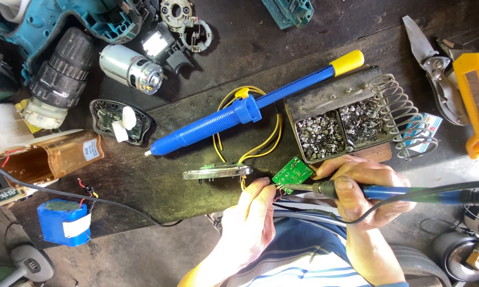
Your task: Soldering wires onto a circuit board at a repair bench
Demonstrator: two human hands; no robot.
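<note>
1. Head view, pose: the left hand (250, 218) rises from the lower edge, forearm angled up and to the right, fingers curled toward the bench edge. The right hand (364, 191) comes in from the lower right, wrist bent, knuckles uppermost.
2. Left grip: thumb and fingertips are pinched on the small green circuit board (292, 174), holding it tilted just off the dark workbench (159, 180); red wires show beneath the fingertips.
3. Right grip: clenched around the blue-handled soldering iron (388, 192), its tip laid against the board's lower edge; its black cord runs off right.
4. Surroundings: the board sits just below the solder-scrap tin (335, 127) with coiled iron stand (404, 119). A blue desoldering pump (250, 109) lies diagonally above, over yellow wires (266, 143). A blue battery pack (64, 222) lies far left.
</note>
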